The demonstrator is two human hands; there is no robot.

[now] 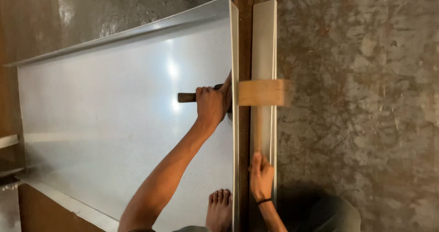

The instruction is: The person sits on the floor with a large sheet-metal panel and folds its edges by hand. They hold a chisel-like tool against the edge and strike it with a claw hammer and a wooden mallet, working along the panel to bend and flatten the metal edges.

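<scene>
On the rough concrete floor (361, 99) lies a large sheet of shiny metal (114, 122), its folded-up edge (234, 122) running straight away from the person along the picture's vertical. Just beside that edge, to the right, a narrow metal strip (264, 44) lies parallel to it, with a dark gap between them. A bare foot (219, 209) rests on the sheet near its close end. The left hand (211, 105) is wrapped tight around the dark handle (186, 97) of a wooden mallet; its pale head (261, 92), blurred, sits across the strip, so the mallet's long axis crosses the strip's at a right angle. The head lies directly right of that grip, touching or just over the strip; which one cannot be told. The right hand (261, 176) is nearer the body, fingers pressed flat on the strip's close end, a dark band on the wrist.
</scene>
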